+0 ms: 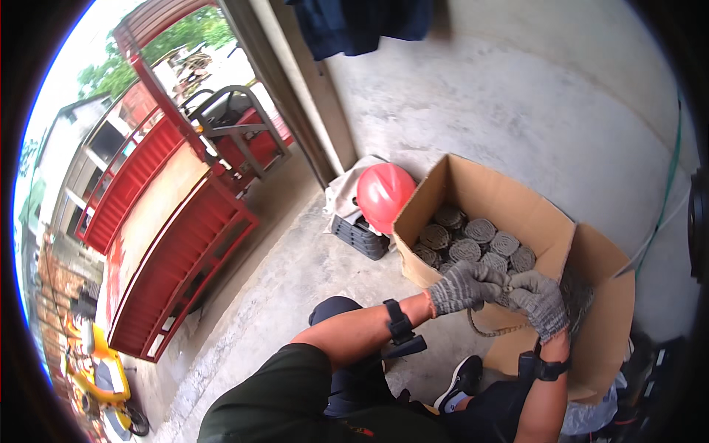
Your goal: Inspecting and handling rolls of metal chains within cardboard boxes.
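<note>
My left hand (467,286), in a grey knitted work glove, is closed with its fingertips pinched near those of the other hand. My right hand (538,301), gloved alike, is closed beside it. Between them they grip a grey chain-like strand (493,334), which hangs below in a loop; the part inside the fingers is mostly hidden. Just beyond my hands stands an open cardboard box (509,188). Several tightly rolled grey coils (481,230) sit in it on their sides, their spiral ends showing.
A second open cardboard box (609,303) stands at right, with more dark grey strands inside. Left of the boxes, a red hard hat (385,198) rests by a black plastic crate (360,236). Outside the doorway are a red cargo tricycle (181,269) and a yellow scooter (103,369).
</note>
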Available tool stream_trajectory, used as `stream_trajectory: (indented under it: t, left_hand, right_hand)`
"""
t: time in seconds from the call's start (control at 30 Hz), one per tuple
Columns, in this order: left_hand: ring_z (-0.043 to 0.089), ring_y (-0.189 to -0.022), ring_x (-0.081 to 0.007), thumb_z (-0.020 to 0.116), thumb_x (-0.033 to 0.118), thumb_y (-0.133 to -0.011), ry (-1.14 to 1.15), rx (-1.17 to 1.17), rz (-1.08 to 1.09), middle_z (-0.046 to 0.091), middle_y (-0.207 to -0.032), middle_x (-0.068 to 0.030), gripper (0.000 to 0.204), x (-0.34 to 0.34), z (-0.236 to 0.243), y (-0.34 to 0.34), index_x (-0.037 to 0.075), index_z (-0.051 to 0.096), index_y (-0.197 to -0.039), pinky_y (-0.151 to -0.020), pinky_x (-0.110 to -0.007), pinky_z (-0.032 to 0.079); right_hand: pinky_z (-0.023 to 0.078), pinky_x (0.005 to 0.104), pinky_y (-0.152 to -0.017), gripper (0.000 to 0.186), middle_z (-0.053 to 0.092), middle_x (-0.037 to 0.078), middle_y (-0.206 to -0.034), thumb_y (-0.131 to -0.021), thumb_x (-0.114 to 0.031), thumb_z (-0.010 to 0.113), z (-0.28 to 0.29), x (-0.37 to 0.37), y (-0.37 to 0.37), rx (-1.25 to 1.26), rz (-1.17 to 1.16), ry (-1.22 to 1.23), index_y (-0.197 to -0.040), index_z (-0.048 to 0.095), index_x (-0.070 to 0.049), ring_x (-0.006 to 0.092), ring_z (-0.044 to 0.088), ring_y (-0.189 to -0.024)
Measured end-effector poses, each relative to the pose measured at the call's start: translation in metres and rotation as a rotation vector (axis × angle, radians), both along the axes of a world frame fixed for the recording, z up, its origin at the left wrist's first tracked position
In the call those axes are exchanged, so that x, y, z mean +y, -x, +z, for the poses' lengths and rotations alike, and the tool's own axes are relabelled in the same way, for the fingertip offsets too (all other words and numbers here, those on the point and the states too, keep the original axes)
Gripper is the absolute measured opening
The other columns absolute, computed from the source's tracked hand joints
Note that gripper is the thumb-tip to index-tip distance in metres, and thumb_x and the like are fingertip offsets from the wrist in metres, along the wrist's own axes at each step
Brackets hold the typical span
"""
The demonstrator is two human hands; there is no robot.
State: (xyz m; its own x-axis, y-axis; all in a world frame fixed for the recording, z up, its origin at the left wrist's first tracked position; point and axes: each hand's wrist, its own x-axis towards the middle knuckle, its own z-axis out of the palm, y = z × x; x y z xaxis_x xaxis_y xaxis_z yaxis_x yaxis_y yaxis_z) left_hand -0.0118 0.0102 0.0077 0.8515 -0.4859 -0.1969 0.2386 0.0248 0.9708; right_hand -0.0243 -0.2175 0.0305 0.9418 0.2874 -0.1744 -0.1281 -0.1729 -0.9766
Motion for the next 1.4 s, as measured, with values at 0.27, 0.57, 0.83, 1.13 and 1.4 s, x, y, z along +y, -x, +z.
stream_trajectory:
  t: [0.27, 0.57, 0.83, 1.13, 1.4]
  left_hand:
    - [0.061, -0.054, -0.0121, 0.068, 0.021, -0.089, -0.22, 0.081, -0.137, 0.071, -0.078, -0.0049, 0.027, -0.002, -0.013, -0.004, 0.002, 0.074, -0.108, -0.05, -0.028, 0.051]
    - [0.061, -0.052, -0.0131, 0.068, 0.022, -0.089, -0.264, 0.017, -0.092, 0.071, -0.07, -0.0066, 0.023, -0.005, -0.008, 0.001, 0.0, 0.073, -0.086, -0.046, -0.03, 0.048]
    - [0.059, -0.05, -0.0125, 0.067, 0.018, -0.087, -0.147, -0.094, -0.026, 0.068, -0.066, -0.0055, 0.019, -0.005, -0.011, 0.004, 0.0, 0.07, -0.082, -0.044, -0.028, 0.047]
    - [0.06, -0.054, -0.011, 0.064, 0.01, -0.084, 0.078, 0.048, 0.092, 0.071, -0.076, -0.0052, 0.017, -0.005, -0.007, 0.006, 0.0, 0.074, -0.094, -0.048, -0.025, 0.048]
    - [0.06, -0.059, -0.0057, 0.068, 0.024, -0.095, 0.219, 0.032, 0.032, 0.071, -0.086, -0.0022, 0.028, 0.001, 0.0, 0.009, 0.001, 0.069, -0.112, -0.052, -0.02, 0.049]
  right_hand:
    - [0.055, 0.0303, -0.079, 0.019, 0.072, 0.01, -0.093, -0.083, 0.004, 0.067, 0.002, 0.013, 0.001, -0.19, 0.054, 0.181, -0.102, 0.069, 0.001, 0.0158, 0.067, -0.085]
    - [0.054, 0.0314, -0.083, 0.02, 0.071, 0.011, -0.098, -0.085, 0.003, 0.066, 0.01, 0.029, 0.005, -0.406, 0.178, 0.221, -0.104, 0.069, 0.002, 0.018, 0.068, -0.089]
    - [0.054, 0.0296, -0.083, 0.018, 0.07, 0.01, -0.099, -0.088, 0.0, 0.067, -0.005, 0.027, 0.002, -0.068, -0.002, 0.013, -0.105, 0.069, 0.002, 0.0147, 0.065, -0.091]
    - [0.049, 0.0322, -0.098, 0.022, 0.066, 0.014, -0.119, -0.088, 0.001, 0.066, 0.01, 0.034, 0.006, -0.327, 0.079, 0.154, -0.109, 0.071, 0.004, 0.0237, 0.063, -0.11]
    - [0.053, 0.032, -0.094, 0.024, 0.064, 0.018, -0.124, -0.089, 0.003, 0.063, 0.0, 0.031, 0.003, -0.34, 0.113, 0.061, -0.113, 0.068, 0.007, 0.0235, 0.063, -0.109]
